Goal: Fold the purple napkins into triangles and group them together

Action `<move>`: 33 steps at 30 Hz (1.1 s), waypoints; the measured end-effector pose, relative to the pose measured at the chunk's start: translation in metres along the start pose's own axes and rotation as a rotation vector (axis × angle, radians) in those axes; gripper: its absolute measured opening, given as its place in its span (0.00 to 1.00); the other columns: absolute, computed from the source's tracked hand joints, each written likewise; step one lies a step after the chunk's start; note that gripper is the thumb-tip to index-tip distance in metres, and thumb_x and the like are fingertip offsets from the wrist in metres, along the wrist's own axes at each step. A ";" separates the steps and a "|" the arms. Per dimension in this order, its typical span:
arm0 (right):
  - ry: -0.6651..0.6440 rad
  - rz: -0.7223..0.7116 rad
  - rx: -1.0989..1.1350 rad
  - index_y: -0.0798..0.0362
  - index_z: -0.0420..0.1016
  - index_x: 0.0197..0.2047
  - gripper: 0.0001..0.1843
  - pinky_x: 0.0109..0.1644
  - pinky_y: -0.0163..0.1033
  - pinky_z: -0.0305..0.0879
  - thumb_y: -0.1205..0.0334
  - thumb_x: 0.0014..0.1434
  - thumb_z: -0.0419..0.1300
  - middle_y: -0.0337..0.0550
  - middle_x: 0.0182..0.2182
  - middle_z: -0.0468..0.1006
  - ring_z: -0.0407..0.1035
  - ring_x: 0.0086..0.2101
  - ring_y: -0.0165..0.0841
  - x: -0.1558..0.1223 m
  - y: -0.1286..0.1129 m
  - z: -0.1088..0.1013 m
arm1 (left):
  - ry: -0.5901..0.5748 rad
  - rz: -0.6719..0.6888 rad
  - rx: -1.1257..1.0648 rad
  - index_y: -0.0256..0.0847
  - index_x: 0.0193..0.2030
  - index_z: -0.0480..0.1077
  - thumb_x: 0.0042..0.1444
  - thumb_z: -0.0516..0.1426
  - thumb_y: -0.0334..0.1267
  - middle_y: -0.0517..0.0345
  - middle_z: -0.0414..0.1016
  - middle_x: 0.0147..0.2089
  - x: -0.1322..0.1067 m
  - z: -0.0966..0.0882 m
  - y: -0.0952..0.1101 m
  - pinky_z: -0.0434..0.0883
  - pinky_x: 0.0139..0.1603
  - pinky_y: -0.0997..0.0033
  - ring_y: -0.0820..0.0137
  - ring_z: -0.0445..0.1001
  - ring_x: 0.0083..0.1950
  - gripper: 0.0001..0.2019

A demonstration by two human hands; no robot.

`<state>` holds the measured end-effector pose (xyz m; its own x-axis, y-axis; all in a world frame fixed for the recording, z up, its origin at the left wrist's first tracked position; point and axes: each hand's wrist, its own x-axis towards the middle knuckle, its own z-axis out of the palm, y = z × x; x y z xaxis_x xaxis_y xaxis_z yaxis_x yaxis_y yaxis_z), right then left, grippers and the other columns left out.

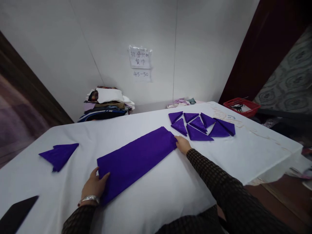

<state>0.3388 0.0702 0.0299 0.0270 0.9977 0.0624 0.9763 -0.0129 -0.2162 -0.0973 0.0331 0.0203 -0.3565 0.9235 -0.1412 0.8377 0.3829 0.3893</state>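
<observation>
A long folded purple napkin [136,159] lies slantwise on the white-covered table [136,214] in front of me. My left hand [94,187], a silver bracelet at its wrist, grips the near left end, with the thumb on top and the fingers at the edge. At the far right end, my right hand [183,145] pinches a corner, where the cloth is bunched up. Just beyond that hand lie several purple napkins folded into triangles [198,135]. Another purple napkin [59,156], loosely folded with pointed corners, rests to the left.
A stack of folded clothes [104,105] stands behind the table, against the wall. A red basket [246,109] sits beyond the far right edge. A dark flat object [18,214] lies at the near left. Paper signs [140,58] hang on the wall.
</observation>
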 end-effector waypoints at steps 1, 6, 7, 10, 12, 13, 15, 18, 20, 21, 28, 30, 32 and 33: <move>0.010 0.019 -0.007 0.54 0.63 0.57 0.22 0.48 0.35 0.59 0.69 0.59 0.49 0.50 0.47 0.71 0.67 0.46 0.35 0.001 0.002 -0.002 | -0.004 0.001 0.009 0.34 0.63 0.53 0.54 0.48 0.54 0.46 0.77 0.43 -0.001 0.000 0.002 0.70 0.46 0.58 0.55 0.75 0.45 0.34; 0.070 -0.028 -0.012 0.57 0.63 0.57 0.22 0.55 0.46 0.55 0.67 0.59 0.51 0.57 0.56 0.63 0.57 0.55 0.44 -0.023 -0.008 -0.002 | 0.223 0.211 0.086 0.32 0.61 0.57 0.55 0.48 0.50 0.40 0.68 0.56 -0.030 0.002 0.012 0.63 0.57 0.59 0.57 0.67 0.57 0.30; 0.077 -0.096 0.005 0.57 0.63 0.58 0.23 0.58 0.47 0.53 0.66 0.59 0.51 0.57 0.58 0.61 0.54 0.58 0.44 -0.030 -0.017 0.000 | 0.287 0.300 0.114 0.31 0.60 0.59 0.55 0.47 0.50 0.39 0.65 0.59 -0.040 0.006 0.015 0.61 0.59 0.58 0.56 0.63 0.60 0.30; 0.002 -0.397 0.101 0.56 0.62 0.60 0.24 0.62 0.51 0.46 0.58 0.61 0.51 0.54 0.62 0.57 0.47 0.61 0.44 -0.055 -0.057 0.014 | 0.300 0.548 0.190 0.32 0.58 0.62 0.56 0.48 0.50 0.39 0.57 0.65 -0.070 0.027 0.031 0.55 0.63 0.56 0.57 0.54 0.66 0.29; -0.090 -0.600 0.156 0.55 0.58 0.62 0.29 0.63 0.54 0.42 0.50 0.62 0.49 0.53 0.64 0.54 0.43 0.63 0.43 -0.071 -0.088 0.026 | 0.196 0.651 0.258 0.37 0.60 0.62 0.56 0.49 0.51 0.44 0.53 0.67 -0.085 0.043 0.039 0.51 0.64 0.51 0.56 0.49 0.68 0.28; -0.119 -0.682 0.176 0.55 0.57 0.63 0.32 0.63 0.55 0.40 0.46 0.62 0.48 0.53 0.64 0.52 0.42 0.64 0.43 -0.078 -0.101 0.032 | 0.142 0.674 0.289 0.39 0.61 0.61 0.56 0.48 0.52 0.45 0.52 0.68 -0.091 0.050 0.042 0.50 0.64 0.49 0.55 0.47 0.68 0.29; -0.156 -0.774 0.200 0.55 0.55 0.64 0.35 0.64 0.55 0.37 0.42 0.62 0.46 0.53 0.65 0.51 0.40 0.64 0.42 -0.087 -0.118 0.042 | 0.052 0.683 0.338 0.40 0.63 0.59 0.57 0.47 0.54 0.46 0.51 0.68 -0.098 0.059 0.045 0.48 0.64 0.45 0.54 0.47 0.69 0.30; -0.171 -0.758 0.194 0.54 0.54 0.65 0.36 0.64 0.55 0.36 0.40 0.62 0.44 0.52 0.65 0.51 0.41 0.64 0.42 -0.087 -0.117 0.049 | -0.021 0.658 0.370 0.40 0.65 0.55 0.58 0.44 0.56 0.46 0.49 0.69 -0.100 0.062 0.044 0.46 0.64 0.44 0.55 0.46 0.69 0.32; -0.170 -0.682 0.165 0.53 0.54 0.65 0.35 0.64 0.56 0.35 0.40 0.62 0.44 0.51 0.65 0.51 0.41 0.64 0.42 -0.079 -0.098 0.048 | -0.042 0.645 0.372 0.40 0.65 0.53 0.58 0.43 0.57 0.47 0.48 0.69 -0.099 0.060 0.044 0.45 0.64 0.43 0.55 0.45 0.69 0.33; -0.167 -0.627 0.145 0.53 0.54 0.65 0.35 0.64 0.56 0.36 0.40 0.62 0.44 0.51 0.65 0.51 0.42 0.64 0.43 -0.073 -0.083 0.046 | -0.048 0.641 0.369 0.39 0.66 0.53 0.58 0.43 0.57 0.47 0.47 0.69 -0.099 0.059 0.044 0.45 0.64 0.43 0.55 0.44 0.69 0.34; -0.082 -0.168 -0.033 0.55 0.53 0.65 0.31 0.62 0.58 0.39 0.48 0.64 0.43 0.54 0.65 0.51 0.43 0.63 0.43 -0.034 0.037 0.024 | -0.045 0.638 0.337 0.39 0.66 0.52 0.58 0.42 0.58 0.48 0.47 0.69 -0.100 0.061 0.044 0.42 0.65 0.44 0.55 0.42 0.70 0.34; -0.074 -0.096 -0.058 0.57 0.53 0.64 0.30 0.62 0.57 0.42 0.49 0.64 0.43 0.55 0.64 0.51 0.44 0.63 0.43 -0.031 0.053 0.020 | -0.041 0.636 0.330 0.40 0.66 0.53 0.58 0.43 0.58 0.48 0.48 0.69 -0.100 0.060 0.044 0.43 0.65 0.44 0.55 0.43 0.70 0.34; -0.043 -0.070 -0.074 0.60 0.55 0.64 0.31 0.62 0.57 0.43 0.49 0.64 0.43 0.57 0.64 0.51 0.44 0.63 0.45 -0.033 0.052 0.021 | -0.052 0.640 0.321 0.40 0.65 0.53 0.58 0.43 0.58 0.47 0.48 0.69 -0.099 0.059 0.042 0.44 0.65 0.45 0.55 0.44 0.69 0.34; -0.017 -0.082 -0.077 0.61 0.55 0.63 0.31 0.62 0.57 0.42 0.50 0.64 0.43 0.58 0.64 0.51 0.43 0.63 0.45 -0.036 0.045 0.022 | -0.055 0.642 0.316 0.40 0.65 0.53 0.58 0.44 0.58 0.47 0.49 0.69 -0.099 0.058 0.042 0.45 0.65 0.45 0.56 0.44 0.69 0.33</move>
<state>0.3768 0.0349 -0.0037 -0.0567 0.9966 0.0603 0.9887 0.0644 -0.1356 -0.0028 -0.0412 -0.0018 0.2615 0.9649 -0.0220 0.9577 -0.2566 0.1302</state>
